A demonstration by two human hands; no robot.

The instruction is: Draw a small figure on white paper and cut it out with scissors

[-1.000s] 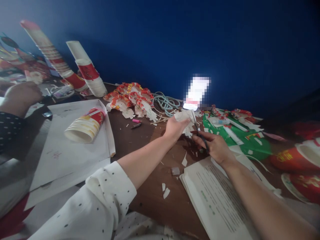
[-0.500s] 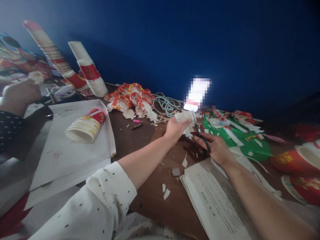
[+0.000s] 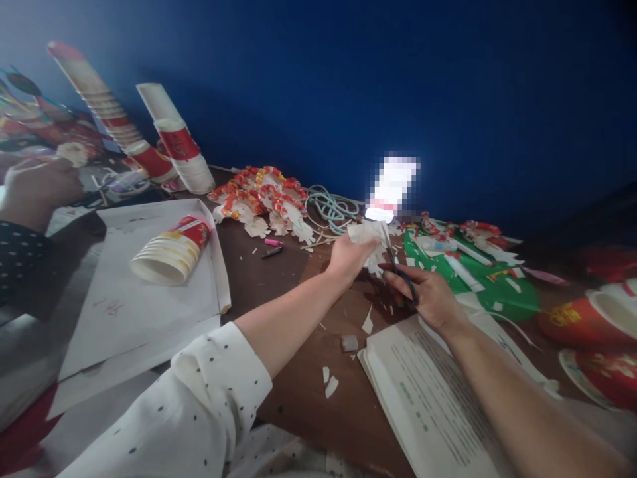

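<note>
My left hand [image 3: 349, 255] is closed on a piece of white paper [image 3: 365, 232] with a notched lower edge, held above the brown table. In my right hand [image 3: 428, 292] is a pair of scissors [image 3: 403, 279] with dark handles, its blades up against the paper's right side. How far the blades are apart is hard to see. Below both hands, white paper scraps [image 3: 367, 320] lie scattered. Just behind the paper stands a bright phone-like screen [image 3: 395, 179], blurred out. To the left sits a heap of cut paper-cup pieces [image 3: 269, 192] with red and orange curled rims.
A shallow white box lid [image 3: 124, 312] carries a stack of paper cups [image 3: 172, 252]. Taller cup stacks [image 3: 182, 149] lean near the blue wall. A booklet [image 3: 418, 398] lies under my right forearm, beside a green sheet [image 3: 512, 299]. Another person's hand [image 3: 42, 186] is far left.
My hands, the paper and the scissors stay almost in the same place. The other person's hand at far left has shifted slightly.
</note>
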